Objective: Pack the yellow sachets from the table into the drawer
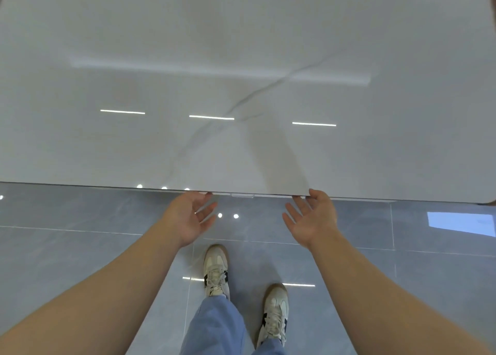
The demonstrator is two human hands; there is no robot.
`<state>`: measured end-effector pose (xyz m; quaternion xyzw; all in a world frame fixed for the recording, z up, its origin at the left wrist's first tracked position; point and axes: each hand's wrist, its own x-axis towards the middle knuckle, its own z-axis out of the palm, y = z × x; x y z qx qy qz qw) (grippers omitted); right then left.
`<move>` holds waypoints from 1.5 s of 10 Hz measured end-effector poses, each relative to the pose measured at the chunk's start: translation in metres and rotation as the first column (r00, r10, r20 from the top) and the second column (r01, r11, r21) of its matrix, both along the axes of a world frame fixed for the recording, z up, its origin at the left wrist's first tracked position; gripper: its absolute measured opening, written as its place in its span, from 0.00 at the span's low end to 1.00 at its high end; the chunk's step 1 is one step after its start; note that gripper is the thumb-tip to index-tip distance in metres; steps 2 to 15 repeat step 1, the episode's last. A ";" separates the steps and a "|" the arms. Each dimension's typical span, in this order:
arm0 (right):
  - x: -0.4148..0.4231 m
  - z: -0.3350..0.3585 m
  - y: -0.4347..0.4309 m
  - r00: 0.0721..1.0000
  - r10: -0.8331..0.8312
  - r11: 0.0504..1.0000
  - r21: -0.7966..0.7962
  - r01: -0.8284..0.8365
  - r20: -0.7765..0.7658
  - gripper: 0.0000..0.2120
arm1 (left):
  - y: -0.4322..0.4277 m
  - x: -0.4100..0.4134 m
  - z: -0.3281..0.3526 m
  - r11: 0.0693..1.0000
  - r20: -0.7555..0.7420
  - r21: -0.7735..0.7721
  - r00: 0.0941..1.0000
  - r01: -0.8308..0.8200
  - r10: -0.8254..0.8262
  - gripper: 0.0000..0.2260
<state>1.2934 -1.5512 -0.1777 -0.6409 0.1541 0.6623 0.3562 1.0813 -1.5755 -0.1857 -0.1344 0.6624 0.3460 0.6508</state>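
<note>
A glossy white marble-look table point(241, 86) fills the upper part of the head view; no yellow sachets show on it. Just under its front edge a thin strip of a white drawer front point(243, 195) peeks out, pushed in. My left hand point(192, 216) hovers below the edge, palm turned up, fingers relaxed and holding nothing. My right hand point(312, 218) mirrors it to the right, fingers spread, its thumb up at the table's edge. The drawer's inside is hidden.
Grey glossy floor tiles point(80, 247) lie below the table edge. My two feet in white sneakers point(216, 270) stand close to the table, under blue jeans point(214, 328). Ceiling lights reflect as bright bars on the tabletop.
</note>
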 end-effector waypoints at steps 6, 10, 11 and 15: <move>0.004 0.020 -0.009 0.985 0.146 0.988 -0.066 -0.141 0.089 0.08 | 0.001 0.003 0.020 0.989 -0.150 -0.065 0.978 0.135 -0.144 0.07; 0.004 0.020 -0.009 0.985 0.146 0.988 -0.066 -0.141 0.089 0.08 | 0.001 0.003 0.020 0.989 -0.150 -0.065 0.978 0.135 -0.144 0.07; 0.004 0.020 -0.009 0.985 0.146 0.988 -0.066 -0.141 0.089 0.08 | 0.001 0.003 0.020 0.989 -0.150 -0.065 0.978 0.135 -0.144 0.07; 0.004 0.020 -0.009 0.985 0.146 0.988 -0.066 -0.141 0.089 0.08 | 0.001 0.003 0.020 0.989 -0.150 -0.065 0.978 0.135 -0.144 0.07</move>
